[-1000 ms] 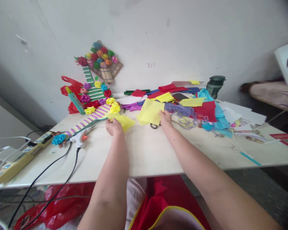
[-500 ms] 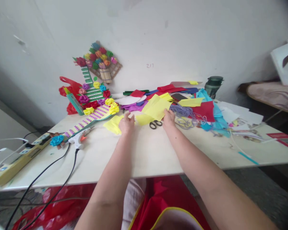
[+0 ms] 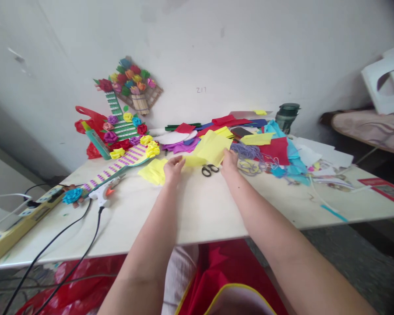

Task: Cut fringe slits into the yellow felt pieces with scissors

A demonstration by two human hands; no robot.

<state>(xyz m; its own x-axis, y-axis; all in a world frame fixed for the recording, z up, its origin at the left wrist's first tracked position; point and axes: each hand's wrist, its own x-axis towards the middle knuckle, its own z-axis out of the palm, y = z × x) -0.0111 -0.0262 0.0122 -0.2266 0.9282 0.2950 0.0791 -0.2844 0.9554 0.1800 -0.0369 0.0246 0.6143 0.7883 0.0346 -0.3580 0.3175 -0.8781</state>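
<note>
My left hand (image 3: 174,169) is closed in a pinch on the left edge of a thin yellow crepe paper sheet (image 3: 213,146). My right hand (image 3: 229,162) grips the same sheet at its right edge, so it spans the gap between both hands. Another crumpled yellow piece (image 3: 153,171) lies on the table just left of my left hand, partly covered by it. Black-handled scissors (image 3: 210,170) rest between my hands, their blades hidden under the yellow sheet.
A glue gun (image 3: 102,193) with its cord and a power strip (image 3: 24,225) are at left. Paper flowers decorate a striped guitar-like shape (image 3: 121,164). Behind lie coloured sheets, purple yarn (image 3: 249,151), and a dark green bottle (image 3: 286,118). The table's front edge is close to me.
My left hand's fingers have closed further on the yellow sheet, and the strip beside them has lifted slightly. The whole view has shifted a little; my right hand keeps its hold.
</note>
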